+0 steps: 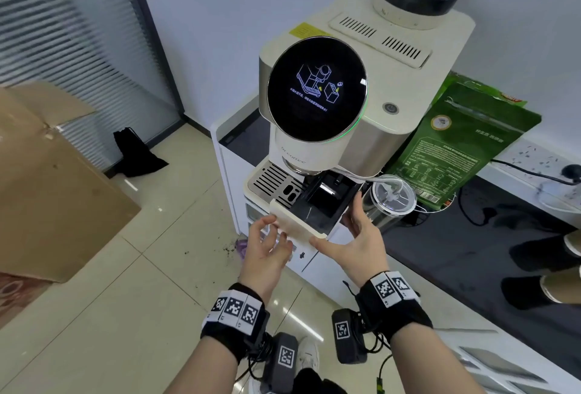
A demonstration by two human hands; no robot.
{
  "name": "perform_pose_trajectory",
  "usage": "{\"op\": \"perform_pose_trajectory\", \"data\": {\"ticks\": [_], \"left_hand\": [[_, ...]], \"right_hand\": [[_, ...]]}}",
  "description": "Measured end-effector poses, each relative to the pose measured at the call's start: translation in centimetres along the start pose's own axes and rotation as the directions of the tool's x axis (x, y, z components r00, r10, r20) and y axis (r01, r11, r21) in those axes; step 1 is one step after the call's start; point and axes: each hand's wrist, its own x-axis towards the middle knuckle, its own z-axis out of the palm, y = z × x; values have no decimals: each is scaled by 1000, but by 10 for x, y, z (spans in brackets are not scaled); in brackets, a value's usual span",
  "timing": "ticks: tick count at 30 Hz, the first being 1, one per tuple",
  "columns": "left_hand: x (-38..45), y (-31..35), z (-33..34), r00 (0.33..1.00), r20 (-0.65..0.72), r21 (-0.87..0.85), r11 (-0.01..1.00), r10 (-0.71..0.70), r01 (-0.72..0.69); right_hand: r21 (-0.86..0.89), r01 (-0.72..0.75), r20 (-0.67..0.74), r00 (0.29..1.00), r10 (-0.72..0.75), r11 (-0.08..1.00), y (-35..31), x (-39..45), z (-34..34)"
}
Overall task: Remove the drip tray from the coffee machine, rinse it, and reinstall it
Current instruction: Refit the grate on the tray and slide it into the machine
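**Cream drip tray half out of the machine, both hands at its front**

Cream plastic drip tray (298, 222) with a black inner well, slid partway out from the base of the cream-and-steel coffee machine (355, 101), front edge overhanging the white cabinet (229, 170) below. Slotted metal grate (273, 181) on its left portion, tucked under the spout. Left hand (267, 250) just below the tray's front left corner, palm up, fingers spread and loosely curled, fingertips touching or nearly touching the underside; firm hold cannot be told. Right hand (361, 239) cupped against the tray's right side and front right corner, thumb under the front edge, fingers extended along the side wall, open rather than clenched. Black wristbands with square printed markers on both wrists. Round black screen (316, 88) on the machine's front lit with a blue line drawing and a green glow along the rim. Clear plastic lidded cup (391, 197) just right of the tray, green foil bag (456, 142) leaning behind it. Brown cardboard box (47, 179) on the tiled floor at left, well apart.
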Motion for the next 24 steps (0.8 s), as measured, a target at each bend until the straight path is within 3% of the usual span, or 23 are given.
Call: {"op": "perform_pose_trajectory", "data": {"ticks": [8, 17, 24], "left_hand": [[10, 15, 39, 993, 112, 40, 998, 38, -43], [20, 11, 55, 995, 99, 32, 999, -6, 3], [36, 4, 28, 998, 54, 226, 974, 14, -26]], "right_hand": [[51, 52, -40, 998, -50, 997, -14, 11, -28], [-13, 108, -63, 992, -109, 994, -12, 10, -42], [-80, 85, -50, 995, -89, 993, -2, 2, -40]]}}
